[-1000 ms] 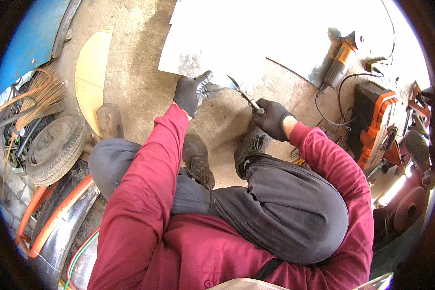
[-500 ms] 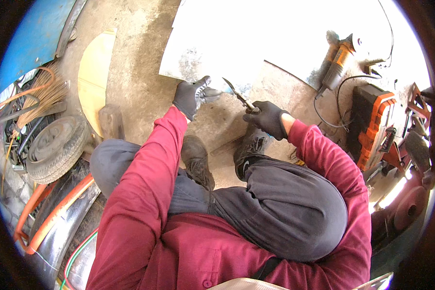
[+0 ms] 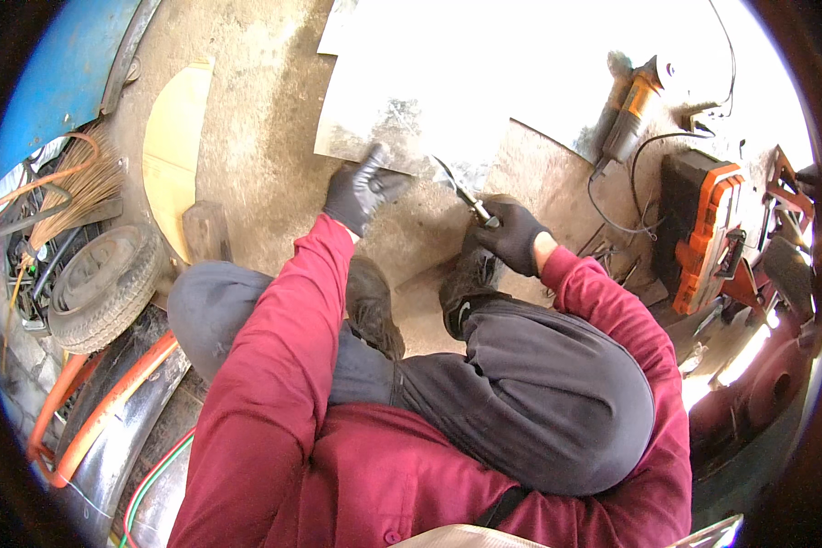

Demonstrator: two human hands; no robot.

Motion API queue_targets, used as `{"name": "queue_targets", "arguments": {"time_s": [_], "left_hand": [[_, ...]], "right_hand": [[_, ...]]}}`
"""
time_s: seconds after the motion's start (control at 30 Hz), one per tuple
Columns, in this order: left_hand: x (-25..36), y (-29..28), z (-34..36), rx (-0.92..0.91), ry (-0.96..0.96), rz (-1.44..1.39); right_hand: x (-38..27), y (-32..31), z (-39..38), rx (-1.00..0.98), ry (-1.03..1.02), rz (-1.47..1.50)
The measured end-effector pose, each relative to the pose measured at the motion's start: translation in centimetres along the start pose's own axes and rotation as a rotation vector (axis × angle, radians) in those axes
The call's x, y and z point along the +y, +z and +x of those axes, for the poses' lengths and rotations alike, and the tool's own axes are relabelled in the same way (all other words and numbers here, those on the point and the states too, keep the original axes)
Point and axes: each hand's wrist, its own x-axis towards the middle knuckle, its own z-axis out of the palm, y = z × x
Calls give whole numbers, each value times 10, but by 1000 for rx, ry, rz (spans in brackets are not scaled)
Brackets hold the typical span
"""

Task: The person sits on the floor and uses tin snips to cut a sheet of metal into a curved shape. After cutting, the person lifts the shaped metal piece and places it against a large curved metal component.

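At the far left a blue panel point(image 3: 64, 82) stood above a straw broom point(image 3: 91, 173), and a wheel with a tyre point(image 3: 105, 288) leaned below them. Next came a tan half-round board point(image 3: 172, 151) lying on the floor with its long axis running away from the person, and a wooden block point(image 3: 207, 230) at its near end. The gloved left hand point(image 3: 361, 194) was at the near edge of the pale metal sheet point(image 3: 365, 100), its thumb and fingers spread apart, the thumb pointing away over the sheet; I could not tell whether it pressed on it. To its right the cutting tool point(image 3: 464, 195) lay on a diagonal, its long axis running from the handles, near the person's right shoe, up and left to a curved tip at the sheet's near edge. The gloved right hand point(image 3: 513, 234) was wrapped around those handles. Farther right, 1 orange-and-black power tool point(image 3: 637, 105) rested on its side, tilted away and rightward, beyond the black-and-orange toolbox point(image 3: 708, 237).
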Motion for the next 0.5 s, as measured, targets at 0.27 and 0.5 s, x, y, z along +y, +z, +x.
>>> {"name": "queue_targets", "arguments": {"time_s": [0.27,0.5], "left_hand": [[83,-9,19,91,90,836],[48,28,-10,-110,170,1054]], "right_hand": [[4,-19,-23,-101,256,-120],[15,-10,-61,-195,312,-157]]}}
